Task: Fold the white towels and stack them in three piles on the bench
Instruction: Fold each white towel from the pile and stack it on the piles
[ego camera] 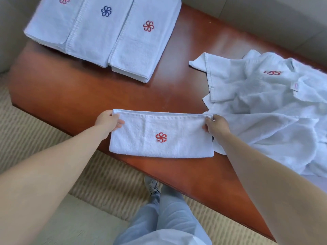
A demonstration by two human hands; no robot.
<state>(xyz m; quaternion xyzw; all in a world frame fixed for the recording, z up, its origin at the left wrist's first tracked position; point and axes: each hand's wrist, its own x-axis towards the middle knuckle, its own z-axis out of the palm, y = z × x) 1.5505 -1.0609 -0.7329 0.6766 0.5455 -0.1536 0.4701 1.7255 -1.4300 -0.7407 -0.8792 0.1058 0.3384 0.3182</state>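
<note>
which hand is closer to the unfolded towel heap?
Right. The right hand pinches the folded towel at its right corner, beside the unfolded towel heap. The left hand grips the opposite corner.

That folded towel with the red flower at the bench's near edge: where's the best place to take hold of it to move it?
Probably by its two far corners, as now: the left hand and right hand each pinch a corner of the folded towel, coming in from its short ends. The hemmed far edge is open; the near edge is the fold, so holding the far corners should keep the layers together.
</note>
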